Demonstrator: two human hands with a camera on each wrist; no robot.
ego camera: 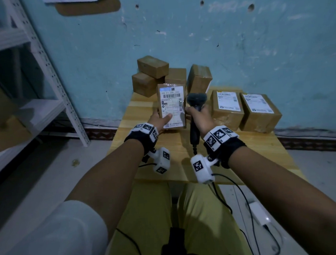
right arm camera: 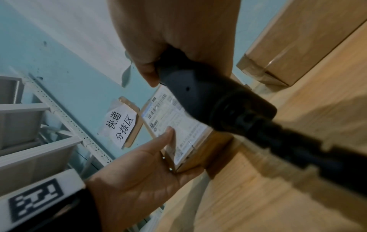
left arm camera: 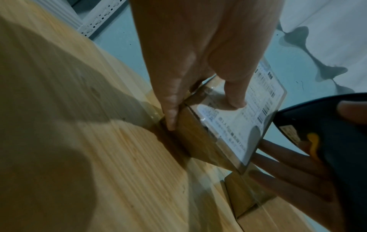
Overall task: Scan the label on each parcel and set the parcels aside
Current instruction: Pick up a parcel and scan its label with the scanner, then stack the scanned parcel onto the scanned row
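My left hand grips a small brown cardboard parcel, thumb flat on its face and the other fingers curled round its left edge and back; it stands tilted up toward me, its lower end resting on the pale wooden table, near the middle. My right hand is wrapped tight round the handle of a black handheld barcode scanner, whose head rises just to the right of the parcel, almost touching it; a black cable trails from the handle's base toward the floor. The parcel's face is nearly covered by a white shipping label under clear tape: a pale blue band along the top, a long barcode below it, a smaller barcode down the right edge, and rows of small print too fine for me to read. To the right, two larger brown cardboard boxes sit side by side on the table, each with a white label on top. Behind the parcel, against the blue-green wall, I count four plain brown boxes heaped together with no labels showing. In the right wrist view, a white paper sign taped to the wall reads 快递分拣区. White metal shelving stands to my left. Both wrists wear black bands with white blocks of black-and-white square markers.
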